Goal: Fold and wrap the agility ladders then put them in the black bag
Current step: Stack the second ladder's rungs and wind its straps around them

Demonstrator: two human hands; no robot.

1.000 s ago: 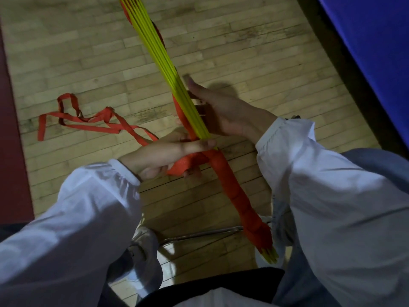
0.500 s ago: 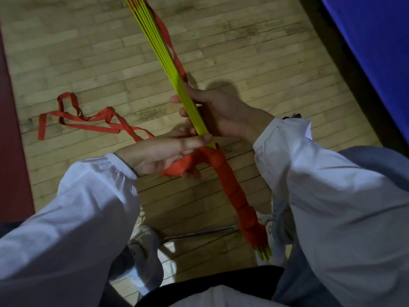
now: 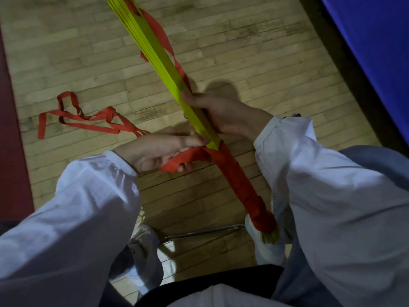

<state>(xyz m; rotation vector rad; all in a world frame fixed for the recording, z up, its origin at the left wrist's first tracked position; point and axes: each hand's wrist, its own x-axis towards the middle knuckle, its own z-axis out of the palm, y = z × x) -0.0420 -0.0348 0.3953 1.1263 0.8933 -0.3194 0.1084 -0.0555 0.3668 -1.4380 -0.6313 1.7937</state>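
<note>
A bundle of yellow-green ladder rungs (image 3: 155,49) runs from the top centre down to my lap. Its lower part is wound in red strap (image 3: 239,185), and yellow rung tips (image 3: 271,237) stick out below. My right hand (image 3: 223,114) grips the bundle just above the wrapped part. My left hand (image 3: 155,149) holds the red strap (image 3: 183,161) where it leaves the wrap, pulled to the left. More loose red strap (image 3: 88,119) trails across the floor on the left, and a length (image 3: 161,34) hangs behind the rungs. No black bag is in view.
The wooden floor (image 3: 243,52) spreads all around. A blue mat (image 3: 376,52) with a dark edge lies at the upper right, a dark red strip (image 3: 11,129) along the left. A metal chair bar (image 3: 203,230) and my white shoes (image 3: 143,247) are below.
The bundle has turned, so the rungs' flat face now shows and the strap behind them has swung right. My right hand has closed round the bundle. My left hand keeps the strap taut.
</note>
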